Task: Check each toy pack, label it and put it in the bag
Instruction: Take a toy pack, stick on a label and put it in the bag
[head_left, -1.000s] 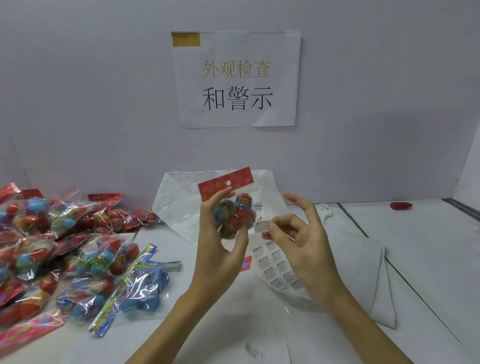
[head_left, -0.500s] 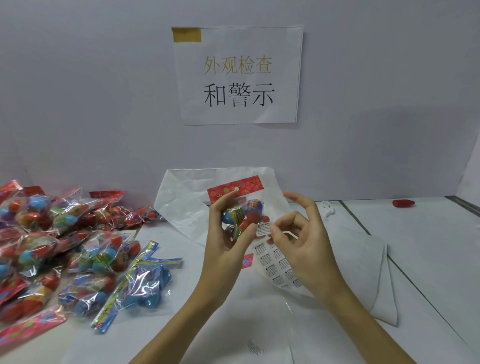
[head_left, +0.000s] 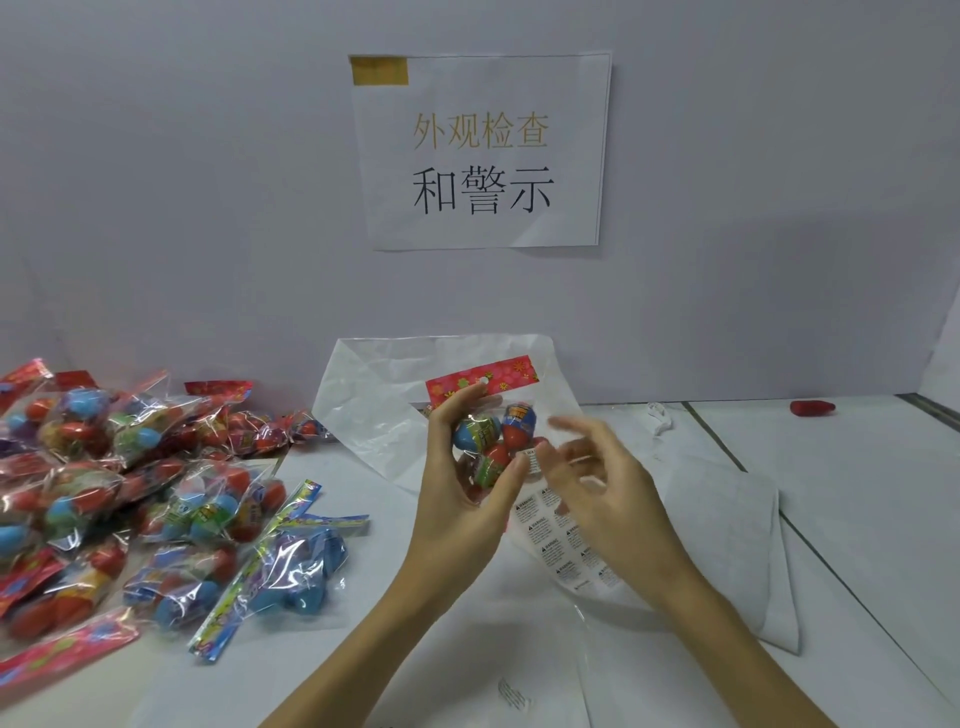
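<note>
- The left hand (head_left: 457, 483) holds a toy pack (head_left: 493, 431) up over the table (head_left: 857, 493), fingers and thumb curled round it — red header card on top.
- A small white label (head_left: 531, 460) sits on the pack's front, at its right edge.
- The right hand (head_left: 597, 478) is just beside the pack, blurred, fingers spread apart and holding nothing.
- A label sheet (head_left: 563, 545) lies below the hands, on the white bag (head_left: 374, 405).
- More packs (head_left: 130, 483) are heaped on the left.
</note>
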